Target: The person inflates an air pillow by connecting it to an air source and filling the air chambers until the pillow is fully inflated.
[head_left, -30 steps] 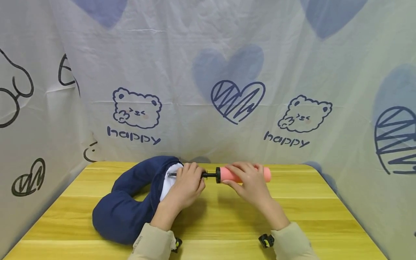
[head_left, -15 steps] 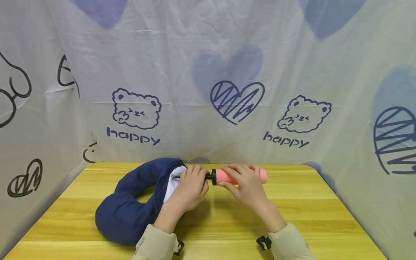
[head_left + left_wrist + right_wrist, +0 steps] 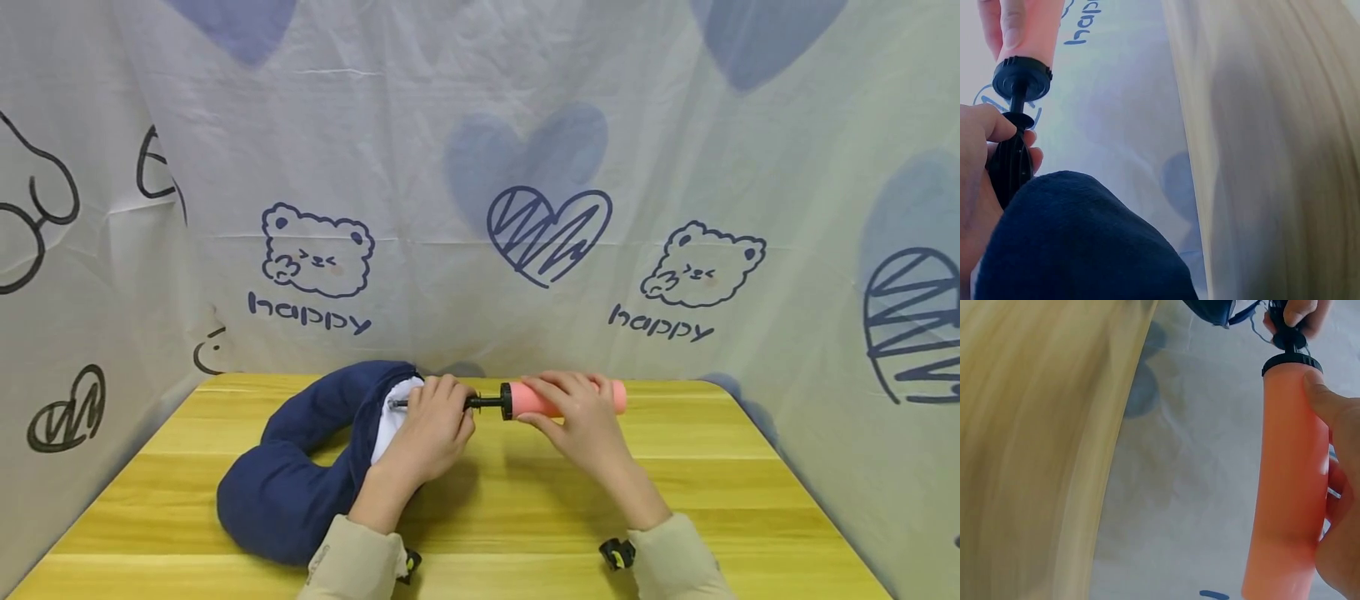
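A hand pump with a pink barrel (image 3: 1291,475) and a black handle (image 3: 1011,165) is held level over the table. My left hand (image 3: 431,429) grips the handle, its thumb and fingers curled round it. Around the barrel curl the fingers and thumb of my right hand (image 3: 581,421). A short stretch of black rod (image 3: 489,402) shows between handle and barrel. Left of my left hand lies a navy U-shaped neck pillow (image 3: 288,500), its cover open at one end over white lining (image 3: 387,425). The pump's thin black tip end (image 3: 397,403) overlaps that lining in the head view.
The wood-grain table (image 3: 540,525) lies under everything. Behind it and at both sides hangs a pale curtain (image 3: 420,283) printed with hearts and bears. Black straps (image 3: 617,554) sit at the sleeve cuffs.
The barrel first slid left toward the handle, covering most of the rod, then came back right, baring it again. The pillow and left hand shifted slightly right and back.
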Available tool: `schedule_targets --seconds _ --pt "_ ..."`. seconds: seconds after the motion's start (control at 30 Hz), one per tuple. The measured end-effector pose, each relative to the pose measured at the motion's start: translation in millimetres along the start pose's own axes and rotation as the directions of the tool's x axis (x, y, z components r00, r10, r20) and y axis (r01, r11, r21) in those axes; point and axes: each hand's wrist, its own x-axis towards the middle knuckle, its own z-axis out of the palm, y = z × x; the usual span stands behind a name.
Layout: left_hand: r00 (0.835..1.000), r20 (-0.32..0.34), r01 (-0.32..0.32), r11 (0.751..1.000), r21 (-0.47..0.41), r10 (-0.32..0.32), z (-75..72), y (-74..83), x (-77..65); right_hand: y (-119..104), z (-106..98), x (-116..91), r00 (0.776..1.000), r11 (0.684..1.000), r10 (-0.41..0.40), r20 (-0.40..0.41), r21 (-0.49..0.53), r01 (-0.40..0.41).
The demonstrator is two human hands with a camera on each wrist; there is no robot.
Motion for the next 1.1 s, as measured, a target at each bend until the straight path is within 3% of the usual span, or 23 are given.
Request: schedule_targets --seconds 0.37,0.57,0.83,1.1 --pt "1.000 -0.010 0.023 1.000 -0.009 -0.023 -8.8 -13.3 -0.5 21.9 -16.6 -2.9 0.996 0.997 0.066 0.061 0.038 -0.069" --pt "0.998 -0.032 0.045 0.999 -0.006 -0.045 -12.0 -18.8 -1.4 31.4 -20.4 -4.1 0.996 0.995 0.086 0.038 0.048 -0.088" --pt "1.000 0.026 0.004 1.000 0.009 -0.004 -0.2 -4.0 -1.3 8.6 -2.0 -3.2 0.998 1.000 0.018 0.067 0.025 -0.019" --pt "0.999 0.031 -0.013 1.000 0.028 0.012 7.0 7.8 -0.9 -9.6 6.3 -1.9 1.000 0.999 -0.021 0.005 0.032 0.021"
